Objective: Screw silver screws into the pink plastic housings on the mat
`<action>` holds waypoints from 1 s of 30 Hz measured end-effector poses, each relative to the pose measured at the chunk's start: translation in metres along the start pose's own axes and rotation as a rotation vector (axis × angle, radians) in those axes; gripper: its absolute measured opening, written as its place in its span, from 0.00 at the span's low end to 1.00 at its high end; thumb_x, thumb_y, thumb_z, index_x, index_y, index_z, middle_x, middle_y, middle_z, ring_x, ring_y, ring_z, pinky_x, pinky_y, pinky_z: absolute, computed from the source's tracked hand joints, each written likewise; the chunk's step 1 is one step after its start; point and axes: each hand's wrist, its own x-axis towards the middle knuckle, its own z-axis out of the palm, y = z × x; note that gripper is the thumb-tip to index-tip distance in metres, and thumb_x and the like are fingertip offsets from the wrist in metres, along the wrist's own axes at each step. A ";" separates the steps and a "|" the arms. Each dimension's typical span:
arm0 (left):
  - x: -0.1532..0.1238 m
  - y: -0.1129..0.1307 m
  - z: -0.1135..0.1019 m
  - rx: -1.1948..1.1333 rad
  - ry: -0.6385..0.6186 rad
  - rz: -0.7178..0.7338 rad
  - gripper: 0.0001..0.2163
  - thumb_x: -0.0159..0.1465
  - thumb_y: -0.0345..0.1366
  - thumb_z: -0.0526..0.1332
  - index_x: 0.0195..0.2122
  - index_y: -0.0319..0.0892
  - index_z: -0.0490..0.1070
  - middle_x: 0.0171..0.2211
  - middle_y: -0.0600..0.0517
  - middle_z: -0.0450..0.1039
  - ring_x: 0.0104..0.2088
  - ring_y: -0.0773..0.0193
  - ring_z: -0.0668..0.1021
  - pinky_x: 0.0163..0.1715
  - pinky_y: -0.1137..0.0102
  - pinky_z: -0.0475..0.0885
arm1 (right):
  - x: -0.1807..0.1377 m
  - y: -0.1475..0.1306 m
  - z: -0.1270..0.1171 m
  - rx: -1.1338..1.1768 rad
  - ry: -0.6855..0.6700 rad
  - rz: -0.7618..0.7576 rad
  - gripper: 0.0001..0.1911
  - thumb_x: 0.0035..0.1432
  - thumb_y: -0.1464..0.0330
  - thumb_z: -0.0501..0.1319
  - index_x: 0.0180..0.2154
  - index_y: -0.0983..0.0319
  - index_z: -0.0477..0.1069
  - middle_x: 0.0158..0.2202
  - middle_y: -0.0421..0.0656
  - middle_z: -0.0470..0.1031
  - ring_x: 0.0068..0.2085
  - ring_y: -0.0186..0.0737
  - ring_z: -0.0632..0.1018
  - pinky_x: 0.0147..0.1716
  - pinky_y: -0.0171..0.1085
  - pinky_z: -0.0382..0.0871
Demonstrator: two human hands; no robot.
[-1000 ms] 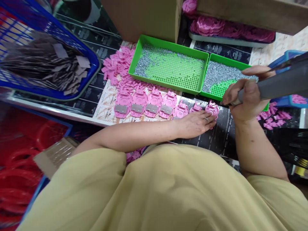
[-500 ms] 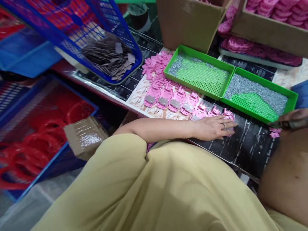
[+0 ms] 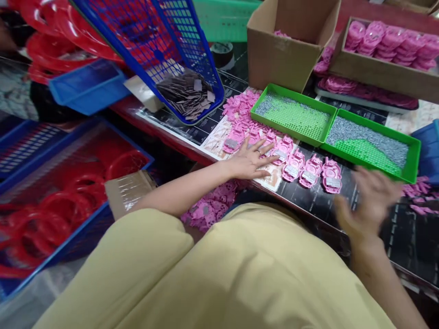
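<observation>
Resting flat with fingers spread, the left hand (image 3: 250,161) lies on the left end of a row of pink plastic parts (image 3: 310,170) set out along the near edge of the table (image 3: 404,237), gripping nothing that I can see; it covers one or two of the parts. The right hand (image 3: 372,201) hangs open and blurred at about four o'clock from the row, just clear of the last part, with nothing in it

Each part in the row is a small moulded shell with a grey metal plate set in its middle. They look light, stiff and a little slick, so they would likely skid if pushed and are best pinched by the outer rim, off the plate, which may sit loose

At twelve o'clock from the row stand two green trays (image 3: 291,118), touching side by side, both holding small grey screws. At ten o'clock a heap of loose pink pieces (image 3: 240,106) lies beside a tilted blue basket (image 3: 161,50) of grey plates. Beyond the trays are a cardboard box (image 3: 288,50) and a second box of pink parts (image 3: 384,50)

Open room lies at three to five o'clock, on the dark mat under the right hand. The table edge runs close below the row, and more pink parts (image 3: 211,208) lie beneath it
</observation>
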 end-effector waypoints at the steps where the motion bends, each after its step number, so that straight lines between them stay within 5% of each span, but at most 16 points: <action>1: -0.001 0.006 0.000 0.000 -0.014 -0.015 0.30 0.70 0.52 0.56 0.71 0.54 0.52 0.74 0.42 0.44 0.72 0.35 0.52 0.62 0.29 0.49 | -0.004 -0.007 0.014 -0.059 -0.078 -0.029 0.29 0.62 0.49 0.56 0.60 0.54 0.67 0.63 0.51 0.66 0.65 0.62 0.63 0.63 0.71 0.47; 4: -0.009 0.022 0.001 -0.001 0.018 -0.053 0.29 0.71 0.51 0.56 0.71 0.53 0.54 0.73 0.42 0.49 0.71 0.37 0.55 0.62 0.31 0.51 | -0.011 -0.021 0.045 -0.203 -0.380 -0.049 0.28 0.65 0.51 0.53 0.63 0.51 0.66 0.69 0.51 0.58 0.68 0.63 0.61 0.61 0.71 0.54; 6: -0.020 0.031 0.005 -0.004 0.065 -0.079 0.27 0.71 0.49 0.56 0.70 0.53 0.56 0.71 0.42 0.53 0.70 0.39 0.58 0.62 0.32 0.53 | -0.014 -0.025 0.053 -0.243 -0.462 -0.068 0.28 0.66 0.51 0.52 0.64 0.50 0.64 0.69 0.51 0.59 0.68 0.63 0.61 0.61 0.72 0.54; 12: -0.086 0.043 0.035 -0.030 0.256 -0.110 0.23 0.72 0.48 0.55 0.67 0.51 0.63 0.67 0.41 0.62 0.67 0.42 0.64 0.61 0.33 0.54 | -0.032 -0.045 0.048 -0.163 -0.312 -0.378 0.26 0.67 0.53 0.52 0.60 0.59 0.70 0.62 0.58 0.67 0.62 0.64 0.67 0.57 0.72 0.57; 16: -0.142 0.032 0.060 -0.090 0.413 -0.180 0.19 0.73 0.44 0.52 0.61 0.46 0.71 0.61 0.42 0.72 0.62 0.50 0.72 0.63 0.43 0.58 | -0.033 -0.084 0.061 -0.062 -0.346 -0.555 0.22 0.67 0.58 0.54 0.59 0.56 0.71 0.62 0.55 0.68 0.62 0.60 0.69 0.60 0.70 0.57; 22: -0.198 0.004 0.085 -0.174 0.603 -0.541 0.16 0.71 0.40 0.54 0.47 0.43 0.80 0.49 0.45 0.80 0.50 0.57 0.79 0.55 0.56 0.67 | 0.027 -0.147 0.102 0.178 -0.495 -0.837 0.19 0.68 0.56 0.52 0.56 0.48 0.72 0.63 0.42 0.70 0.64 0.44 0.69 0.66 0.55 0.61; 25: -0.215 -0.001 0.090 -0.216 0.633 -0.691 0.15 0.69 0.40 0.55 0.48 0.44 0.80 0.51 0.46 0.80 0.52 0.57 0.79 0.57 0.55 0.65 | 0.081 -0.163 0.130 0.248 -0.525 -0.789 0.25 0.70 0.60 0.47 0.62 0.62 0.66 0.62 0.53 0.70 0.63 0.44 0.71 0.63 0.49 0.67; 30: -0.235 -0.001 0.094 -0.266 0.657 -0.805 0.15 0.70 0.40 0.54 0.48 0.44 0.79 0.52 0.48 0.79 0.53 0.59 0.78 0.60 0.55 0.62 | 0.119 -0.176 0.171 0.096 -0.581 -0.527 0.31 0.65 0.56 0.56 0.65 0.62 0.61 0.66 0.59 0.61 0.66 0.64 0.65 0.63 0.69 0.57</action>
